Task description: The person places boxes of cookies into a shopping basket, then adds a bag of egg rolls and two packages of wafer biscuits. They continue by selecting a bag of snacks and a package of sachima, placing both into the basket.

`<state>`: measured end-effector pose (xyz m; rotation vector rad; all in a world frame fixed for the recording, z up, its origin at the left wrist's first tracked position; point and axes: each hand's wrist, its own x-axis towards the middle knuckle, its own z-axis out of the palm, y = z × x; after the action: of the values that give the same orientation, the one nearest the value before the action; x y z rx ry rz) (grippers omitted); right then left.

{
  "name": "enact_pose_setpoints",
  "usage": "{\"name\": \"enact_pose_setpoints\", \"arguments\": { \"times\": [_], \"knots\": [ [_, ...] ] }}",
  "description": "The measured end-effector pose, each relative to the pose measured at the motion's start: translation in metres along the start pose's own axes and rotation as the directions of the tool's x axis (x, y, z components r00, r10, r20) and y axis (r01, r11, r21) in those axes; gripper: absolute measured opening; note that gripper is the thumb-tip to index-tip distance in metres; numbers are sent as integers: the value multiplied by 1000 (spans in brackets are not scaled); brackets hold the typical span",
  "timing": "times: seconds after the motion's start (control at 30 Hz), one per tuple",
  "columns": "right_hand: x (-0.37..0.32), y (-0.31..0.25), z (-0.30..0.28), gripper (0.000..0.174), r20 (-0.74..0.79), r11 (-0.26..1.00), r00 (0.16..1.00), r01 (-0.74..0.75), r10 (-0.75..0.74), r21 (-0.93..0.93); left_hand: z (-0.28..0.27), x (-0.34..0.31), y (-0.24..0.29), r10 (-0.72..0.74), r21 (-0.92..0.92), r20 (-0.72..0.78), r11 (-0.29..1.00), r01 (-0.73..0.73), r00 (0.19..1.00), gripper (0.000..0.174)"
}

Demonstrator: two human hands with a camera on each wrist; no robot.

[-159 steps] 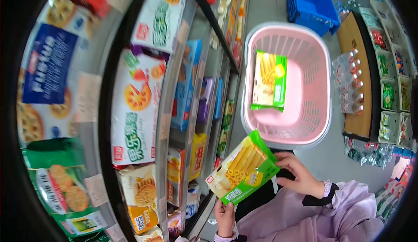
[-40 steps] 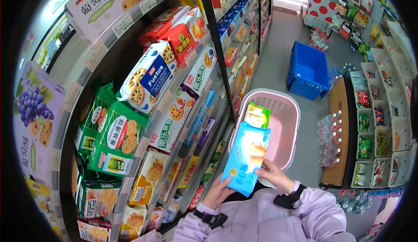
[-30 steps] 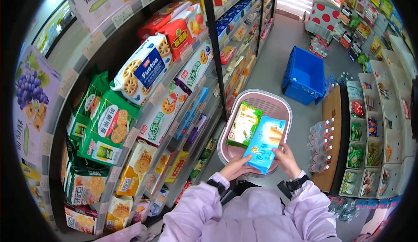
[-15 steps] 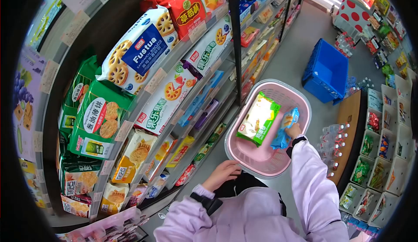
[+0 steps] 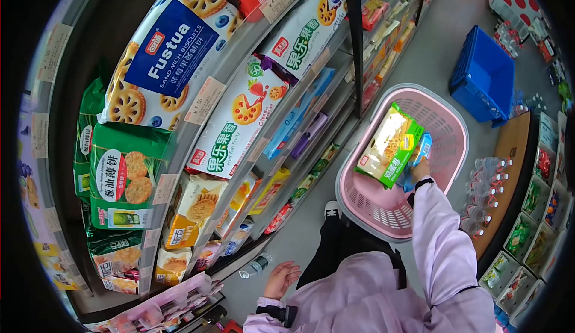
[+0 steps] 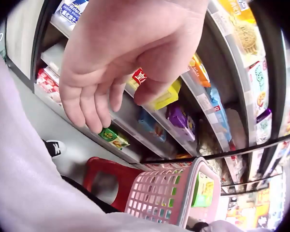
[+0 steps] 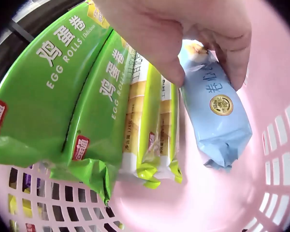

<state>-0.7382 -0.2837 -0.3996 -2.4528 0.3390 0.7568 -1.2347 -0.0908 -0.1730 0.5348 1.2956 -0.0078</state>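
My right hand (image 5: 421, 169) reaches into the pink basket (image 5: 352, 204) and grips a light-blue snack packet (image 7: 217, 106), thumb on one side and fingers on the other. In the right wrist view the packet stands on its edge close to the basket floor. Beside it, green egg roll packs (image 7: 43, 82) and slimmer yellow-green packs (image 7: 140, 116) stand side by side. The head view shows the top egg roll pack (image 5: 389, 144) overlapping the blue packet. My left hand (image 5: 283, 279) hangs free at the lower middle, its fingers loosely bent and holding nothing.
Shelves of biscuits, including a Fustua pack (image 5: 171, 48), run along the left. A blue crate (image 5: 483, 75) stands beyond the basket. Bottled water (image 5: 479, 192) and a wooden-sided display (image 5: 509, 177) line the right. A plastic bottle (image 5: 256, 265) lies near the left hand.
The blue packet went from both hands down into the basket. My left hand let go and moved down to the left, while my right hand kept hold. The view swung toward the shelf.
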Motion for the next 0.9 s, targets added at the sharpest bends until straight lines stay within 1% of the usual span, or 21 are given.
{"name": "enact_pose_setpoints", "arguments": {
  "times": [0.03, 0.07, 0.1, 0.17, 0.23, 0.33, 0.37, 0.4, 0.47, 0.53, 0.6, 0.63, 0.67, 0.7, 0.73, 0.8, 0.87, 0.9],
  "knots": [
    [-1, -1, -6, 61, 60, 998, 998, 21, -17, -52, 1, 1, -2, 1, 4, 1, 1000, -1, 1000, 26],
    [3, 2, -5, 57, 78, 993, 995, 71, -64, -98, 4, 1, -3, 4, 7, 5, 1000, -4, 1000, 27],
    [25, 19, 7, 53, 96, 982, 989, 124, -111, -142, 8, 1, -1, 17, 16, 19, 1000, -18, 1000, 27],
    [24, 15, -5, 46, 143, 952, 969, 226, -199, -207, 18, 3, 7, 49, 36, 55, 998, -51, 997, 28],
    [-21, -22, -44, 40, 198, 917, 942, 316, -273, -243, 23, 8, 16, 55, 74, 88, 995, -62, 995, 27],
    [-31, -34, -58, 39, 182, 912, 923, 371, -341, -176, 31, 15, 32, 72, 133, 125, 987, -89, 990, 26],
    [-36, -37, -61, 40, 160, 924, 937, 336, -309, -181, 36, 16, 38, 74, 147, 131, 985, -93, 989, 26],
    [-53, -46, -70, 41, 165, 906, 913, 396, -373, -146, 41, 16, 43, 74, 162, 137, 982, -96, 988, 26],
    [-96, -64, -93, 42, 164, 859, 857, 506, -489, -80, 45, 22, 50, 66, 191, 158, 977, -96, 985, 26],
    [-125, -58, -97, 38, 164, 724, 705, 669, -690, 171, 47, 31, 56, 46, 230, 174, 969, -86, 984, 25],
    [-173, -57, -105, 35, 214, 682, 649, 672, -730, 291, 54, 41, 62, 28, 277, 164, 958, -74, 986, 26],
    [-200, -58, -114, 34, 285, 677, 614, 674, -736, 296, 57, 48, 65, 19, 301, 154, 951, -65, 988, 26],
    [-223, -59, -119, 33, 357, 673, 574, 674, -737, 305, 57, 58, 68, 8, 338, 160, 939, -63, 987, 26],
    [-240, -53, -114, 33, 391, 644, 515, 653, -763, 398, 57, 70, 71, -3, 372, 166, 926, -60, 986, 26],
    [-255, -48, -107, 33, 415, 612, 451, 623, -790, 488, 61, 79, 75, -16, 406, 172, 912, -56, 985, 26],
    [-281, -39, -90, 34, 510, 618, 349, 456, -786, 641, 69, 93, 80, -18, 414, 181, 908, -60, 983, 26],
    [-302, -37, -73, 35, 584, 648, 291, 440, -758, 622, 80, 113, 87, -21, 441, 170, 896, -58, 985, 25],
    [-310, -34, -61, 36, 556, 632, 313, 496, -770, 596, 90, 118, 89, -20, 429, 148, 902, -46, 989, 25]
  ]
}}
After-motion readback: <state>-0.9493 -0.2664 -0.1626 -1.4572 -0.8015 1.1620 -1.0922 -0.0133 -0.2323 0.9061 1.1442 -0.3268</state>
